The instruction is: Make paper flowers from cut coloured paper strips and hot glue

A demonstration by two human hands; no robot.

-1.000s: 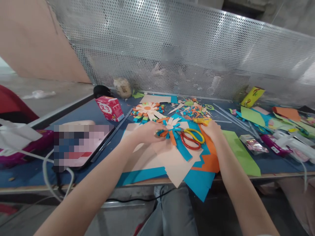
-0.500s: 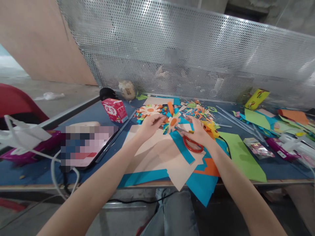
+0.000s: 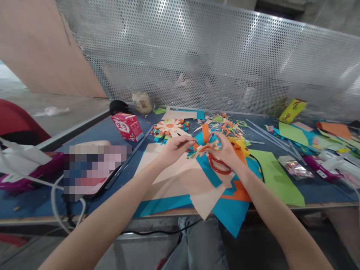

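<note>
Both hands meet over the middle of the table on a small paper flower (image 3: 204,144) made of orange, blue and peach strips. My left hand (image 3: 176,148) pinches its left side with thumb and fingers closed. My right hand (image 3: 226,152) grips its right side, fingers curled. Red-handled scissors (image 3: 218,167) lie on the paper sheets just under my right hand. A finished peach and orange paper flower (image 3: 168,126) lies flat further back.
Stacked peach, blue and orange sheets (image 3: 197,187) overhang the table's front edge. A red carton (image 3: 126,126) stands at the back left, paper scraps (image 3: 225,125) behind, a green sheet (image 3: 274,172) and glue guns (image 3: 326,165) to the right. A perforated metal screen (image 3: 197,56) closes the back.
My right hand left the yellow tool at the back and came to the small flower. The flower was lifted off the sheets and now sits between both hands.
</note>
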